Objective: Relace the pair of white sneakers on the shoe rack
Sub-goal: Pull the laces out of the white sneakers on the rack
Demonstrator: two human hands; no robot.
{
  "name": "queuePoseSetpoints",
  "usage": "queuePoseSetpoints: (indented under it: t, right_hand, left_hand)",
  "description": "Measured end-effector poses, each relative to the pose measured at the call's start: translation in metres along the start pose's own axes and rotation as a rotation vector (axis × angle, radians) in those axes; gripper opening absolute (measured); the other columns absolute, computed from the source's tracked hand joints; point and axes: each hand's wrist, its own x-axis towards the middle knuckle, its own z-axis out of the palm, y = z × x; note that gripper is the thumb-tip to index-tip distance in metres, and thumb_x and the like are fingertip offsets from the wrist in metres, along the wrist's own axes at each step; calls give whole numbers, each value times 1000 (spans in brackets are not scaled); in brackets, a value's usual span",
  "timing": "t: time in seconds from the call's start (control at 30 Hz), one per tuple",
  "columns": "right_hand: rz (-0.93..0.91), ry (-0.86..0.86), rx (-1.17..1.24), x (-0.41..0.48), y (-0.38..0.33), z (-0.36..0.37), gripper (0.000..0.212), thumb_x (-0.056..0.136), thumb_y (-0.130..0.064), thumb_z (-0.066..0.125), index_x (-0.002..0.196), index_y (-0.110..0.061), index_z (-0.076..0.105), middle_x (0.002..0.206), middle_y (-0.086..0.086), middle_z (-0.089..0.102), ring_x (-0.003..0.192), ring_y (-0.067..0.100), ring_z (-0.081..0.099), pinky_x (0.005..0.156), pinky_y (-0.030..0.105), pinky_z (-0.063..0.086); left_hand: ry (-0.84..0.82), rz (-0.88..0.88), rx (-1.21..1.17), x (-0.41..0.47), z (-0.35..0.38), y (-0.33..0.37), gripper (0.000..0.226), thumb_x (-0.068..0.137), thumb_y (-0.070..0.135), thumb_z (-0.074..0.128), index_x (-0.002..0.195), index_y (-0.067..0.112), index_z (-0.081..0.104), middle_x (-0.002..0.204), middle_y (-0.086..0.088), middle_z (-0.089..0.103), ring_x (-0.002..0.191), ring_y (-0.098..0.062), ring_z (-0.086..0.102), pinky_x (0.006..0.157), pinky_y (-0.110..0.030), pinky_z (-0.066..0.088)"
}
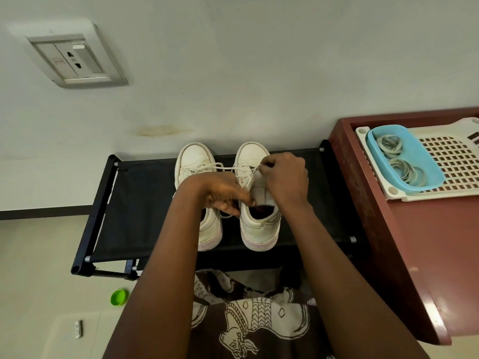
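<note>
A person in a patterned brown garment [259, 314] leans over a black fabric shoe rack [145, 203], both hands working on one white sneaker [259, 226] that stands directly beneath them. The left hand [224, 196] has its fingers curled, thumb pinched against the edge of the upper beside the tongue, apparently steadying it. Just beyond, the right hand [283, 177] nips the white lace [207, 165] between thumb and fingertips above the eyelets, its other fingers tucked in. The lace runs slack from there across to the second sneaker [193, 161], standing just off the left hand, toes to the wall. The lace looks thin, limp and easily tangled, best taken near its tip. The shoe looks light with a soft upper that gives, so a hold at the collar should keep it from sliding on the cloth. Well off the right hand, a red-brown desk [427, 255] carries a white tray [456, 161] and a blue tub [425, 167].
</note>
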Motion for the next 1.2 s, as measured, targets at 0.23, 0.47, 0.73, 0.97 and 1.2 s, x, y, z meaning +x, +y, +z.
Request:
queuePoseSetpoints:
  t: [0.23,0.47,0.73,0.97,1.2]
  right_hand:
    - [448,67,643,17,17,-5,9,82,1,61,83,-1,70,76,12,69,56,16,66,57,26,57]
    - [63,-65,259,17,12,-7,32,78,-13,62,110,-12,67,110,2,62,97,15,58,76,19,43]
    - [-89,-152,-24,13,9,5,18,84,-10,57,91,-5,73,104,10,64,90,19,61,73,25,48]
    - [134,-53,275,13,5,-4,21,84,-5,51,84,7,68,84,19,67,76,26,62,59,29,46]
    - [354,131,385,20,20,-11,19,90,-3,50,86,5,66,72,8,60,58,12,52,53,23,42]
  left_hand:
    - [-32,8,-9,1,-2,0,11,84,-3,62,85,8,65,75,-2,72,79,-13,68,76,-25,55]
    - [-38,13,-11,0,-1,2,13,84,-4,62,82,9,64,67,2,72,65,-6,69,71,-22,55]
    - [-36,5,-6,-1,-1,3,14,85,-4,60,80,9,63,65,3,72,63,-6,69,69,-21,55]
    - [-37,9,-8,-2,-1,2,13,84,-4,61,82,8,64,67,0,72,66,-8,69,73,-23,55]
    - [-48,6,-13,-2,-2,2,12,84,-4,61,83,8,64,69,0,72,68,-10,69,70,-23,56]
